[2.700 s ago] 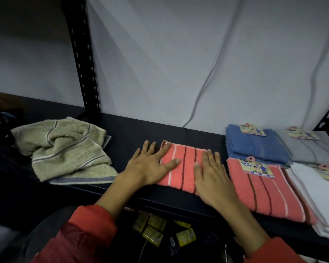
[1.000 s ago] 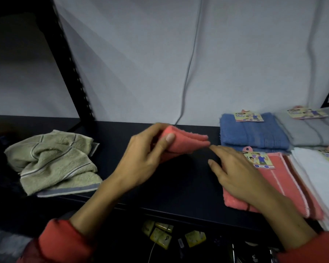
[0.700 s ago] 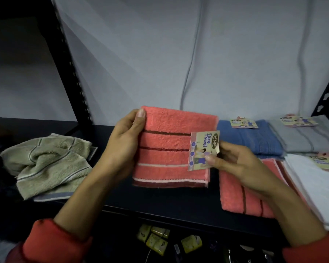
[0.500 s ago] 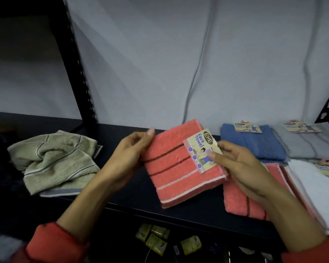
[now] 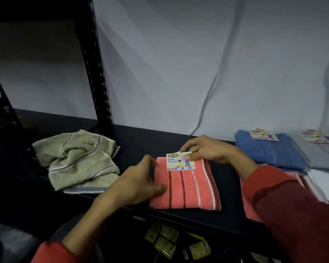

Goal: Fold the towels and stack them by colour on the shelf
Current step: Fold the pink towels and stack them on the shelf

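A folded coral towel (image 5: 190, 188) with dark and white stripes lies flat on the black shelf (image 5: 144, 141), its paper "Face Towel" label (image 5: 179, 161) on top at the far edge. My left hand (image 5: 139, 184) holds the towel's left edge, thumb on top. My right hand (image 5: 207, 149) pinches the label and the towel's far edge. To the right lies another coral towel (image 5: 250, 209), partly hidden by my right sleeve, with a blue towel (image 5: 270, 150), a grey towel (image 5: 319, 154) and a white towel (image 5: 325, 185) beside it.
A crumpled pile of olive-green striped towels (image 5: 78, 158) lies at the left of the shelf. A black perforated upright (image 5: 97, 69) rises behind it. Small yellow packets (image 5: 165, 242) lie on the level below. A cable (image 5: 211, 92) hangs on the wall.
The coral towel, held up and tilted in both hands half a second ago, now lies flat on the shelf with the label turned to the far edge. The view has shifted left.
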Demonstrator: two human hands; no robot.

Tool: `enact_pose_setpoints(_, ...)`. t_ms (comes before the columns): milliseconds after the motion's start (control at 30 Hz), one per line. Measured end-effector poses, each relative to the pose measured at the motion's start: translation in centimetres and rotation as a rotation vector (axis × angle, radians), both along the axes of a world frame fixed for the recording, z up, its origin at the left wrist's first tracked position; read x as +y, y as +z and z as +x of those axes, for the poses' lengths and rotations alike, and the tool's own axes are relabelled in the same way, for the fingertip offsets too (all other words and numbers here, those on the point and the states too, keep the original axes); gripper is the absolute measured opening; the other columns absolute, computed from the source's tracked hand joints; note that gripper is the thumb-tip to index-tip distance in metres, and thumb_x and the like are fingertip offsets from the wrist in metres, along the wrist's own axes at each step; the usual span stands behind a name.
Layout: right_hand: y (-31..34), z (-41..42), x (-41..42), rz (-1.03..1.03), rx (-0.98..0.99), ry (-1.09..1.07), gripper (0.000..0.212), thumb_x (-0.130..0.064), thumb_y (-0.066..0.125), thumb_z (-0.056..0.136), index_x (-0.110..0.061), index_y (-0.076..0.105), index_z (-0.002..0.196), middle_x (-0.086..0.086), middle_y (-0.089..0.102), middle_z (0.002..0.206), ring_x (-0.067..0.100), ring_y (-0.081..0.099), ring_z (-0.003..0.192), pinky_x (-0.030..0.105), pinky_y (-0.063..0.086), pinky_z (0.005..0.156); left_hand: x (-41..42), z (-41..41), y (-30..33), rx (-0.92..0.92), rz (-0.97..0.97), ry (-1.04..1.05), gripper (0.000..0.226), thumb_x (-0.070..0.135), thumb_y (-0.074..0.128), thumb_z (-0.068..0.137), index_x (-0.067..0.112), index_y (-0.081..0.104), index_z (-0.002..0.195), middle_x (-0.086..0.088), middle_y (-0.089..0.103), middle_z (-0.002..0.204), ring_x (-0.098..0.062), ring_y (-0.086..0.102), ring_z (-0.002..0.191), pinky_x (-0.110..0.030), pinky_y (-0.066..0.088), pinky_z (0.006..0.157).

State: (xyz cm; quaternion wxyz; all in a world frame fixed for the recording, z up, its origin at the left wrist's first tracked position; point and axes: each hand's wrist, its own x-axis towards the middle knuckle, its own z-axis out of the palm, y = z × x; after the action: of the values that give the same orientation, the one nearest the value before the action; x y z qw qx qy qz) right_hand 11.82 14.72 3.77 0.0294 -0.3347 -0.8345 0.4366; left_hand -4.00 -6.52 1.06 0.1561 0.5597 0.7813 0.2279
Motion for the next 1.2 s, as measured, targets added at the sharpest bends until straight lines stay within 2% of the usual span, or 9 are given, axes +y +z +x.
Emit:
enact_pose_setpoints(100,0.2,-0.7,-0.8,0.269,-0.175,0.033,0.037,-0.029,0.074,0.090,-0.013,0.063,0.121,0.002,0.072,0.105,0.017,0.070,0.096,0.028,0.054,0.084,1.8,-0.1,0.7,0.063,0.050,0.011,0.058,0.049,0.075,0.080,0.031,0.046,0.128,0.007,0.061,0.111,-0.014,0.060,0.103,-0.034,0.050,0.094)
enact_pose_setpoints(233,-0.6,-0.7,-4.3,0.651,-0.135,-0.166,0.022,-0.028,0.056,0.099,-0.008,0.064,0.102,0.008,0.067,0.102,0.026,0.064,0.091,0.043,0.054,0.083,5.0,1.5,-0.4,0.003,0.099,-0.026,0.037,0.037,0.053,0.101,0.018,0.053,0.133,-0.002,0.055,0.133,-0.021,0.053,0.124,-0.033,0.043,0.102)
enact_pose_setpoints(300,-3.0,0.0,-7.1,0.673,-0.071,-0.236,0.025,-0.019,0.043,0.100,-0.007,0.064,0.098,0.012,0.067,0.106,0.032,0.064,0.102,0.042,0.052,0.087,5.9,2.6,-2.2,-0.017,0.116,-0.027,0.036,0.034,0.041,0.106,0.015,0.054,0.133,-0.002,0.055,0.137,-0.023,0.047,0.133,-0.040,0.041,0.107)
enact_pose_setpoints(400,-6.4,1.5,-9.9,0.683,-0.150,-0.190,0.048,-0.020,0.028,0.107,-0.007,0.035,0.152,0.007,0.031,0.161,0.021,0.019,0.153,0.033,0.016,0.124,6.0,3.9,-4.4,0.081,0.071,-0.011,0.053,0.041,0.026,0.107,0.018,0.032,0.155,-0.001,0.030,0.163,-0.020,0.014,0.155,-0.045,0.019,0.125)
enact_pose_setpoints(500,-7.1,2.4,-10.4,0.622,-0.118,-0.225,0.054,-0.032,0.020,0.109,-0.016,0.008,0.160,-0.006,0.001,0.168,0.006,-0.008,0.153,0.031,-0.003,0.125,5.3,4.4,-4.6,0.149,-0.016,-0.031,0.065,0.054,0.020,0.105,0.026,0.008,0.163,0.004,-0.001,0.171,-0.012,-0.011,0.156,-0.044,-0.003,0.128)
enact_pose_setpoints(700,-7.6,5.0,-11.1,0.536,-0.120,-0.226,0.061,-0.042,0.014,0.107,-0.025,-0.014,0.158,-0.014,-0.022,0.164,-0.002,-0.020,0.148,0.027,-0.009,0.122,3.0,3.1,-4.5,0.170,-0.059,-0.060,0.069,0.060,0.007,0.104,0.027,-0.014,0.160,0.007,-0.018,0.168,-0.009,-0.021,0.152,-0.044,-0.014,0.125)
enact_pose_setpoints(833,-6.8,6.3,-12.3,0.491,-0.156,-0.147,0.060,-0.045,0.012,0.107,-0.023,-0.013,0.157,-0.010,-0.023,0.164,0.002,-0.019,0.149,0.026,-0.007,0.123,0.7,2.6,-4.2,0.208,-0.121,0.019,0.069,0.062,0.004,0.102,0.031,-0.017,0.159,0.002,-0.008,0.170,-0.020,-0.019,0.155,-0.048,-0.015,0.124)
enact_pose_setpoints(1033,-4.4,2.5,-12.7,0.721,-0.110,-0.236,0.056,-0.034,0.019,0.109,-0.006,0.021,0.157,0.008,0.015,0.167,0.019,0.006,0.155,0.033,0.003,0.125,2.7,3.3,-3.0,0.078,0.001,0.071,0.060,0.049,0.012,0.107,0.024,0.010,0.162,-0.003,0.011,0.170,-0.024,0.000,0.157,-0.053,0.000,0.126)
enact_pose_setpoints(1200,-6.4,1.2,-12.8,0.736,-0.193,-0.160,0.055,-0.033,0.017,0.109,-0.013,0.010,0.160,0.001,0.006,0.169,0.013,-0.003,0.155,0.035,-0.003,0.126,2.9,3.6,-4.3,0.064,-0.046,0.036,0.062,0.053,0.015,0.106,0.030,0.006,0.162,-0.004,0.006,0.171,-0.019,-0.007,0.157,-0.049,-0.010,0.125)
